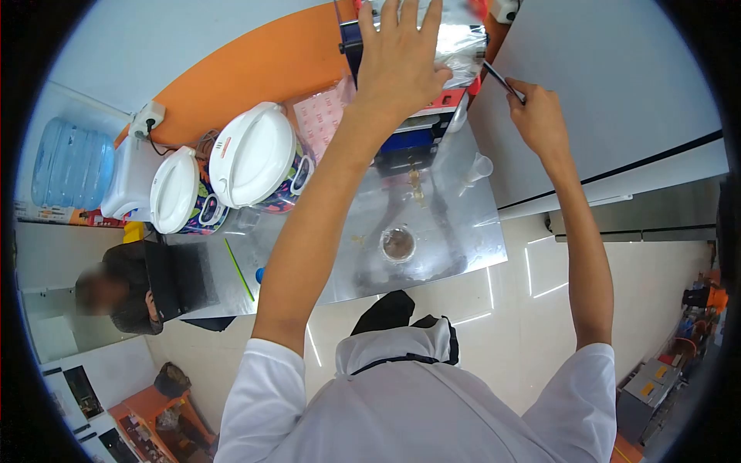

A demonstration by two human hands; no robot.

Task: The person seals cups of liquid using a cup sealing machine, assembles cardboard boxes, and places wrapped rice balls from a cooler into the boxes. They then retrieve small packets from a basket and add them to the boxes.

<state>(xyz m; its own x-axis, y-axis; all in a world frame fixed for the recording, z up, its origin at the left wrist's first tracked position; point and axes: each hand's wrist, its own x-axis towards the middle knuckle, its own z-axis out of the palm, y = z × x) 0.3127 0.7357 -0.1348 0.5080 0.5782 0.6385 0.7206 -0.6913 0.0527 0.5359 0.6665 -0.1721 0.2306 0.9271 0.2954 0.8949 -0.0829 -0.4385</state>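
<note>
At the top centre my left hand [401, 58] lies with spread fingers on a machine covered in shiny silver film [461, 50]. To its right, my right hand [540, 116] is closed on a thin dark tool [503, 81], whose tip meets the film's right edge. Below the film, the machine [409, 137] shows red, black and blue parts. A pink patterned sheet [319, 119] in clear plastic lies left of my left wrist.
Two white-lidded containers [253, 154] stand on the metal table [340, 266], left of my left forearm. A clear cup [480, 167] lies near the right edge. A green stick [239, 268] is at the left. A person [127, 289] sits behind a black laptop [174, 278].
</note>
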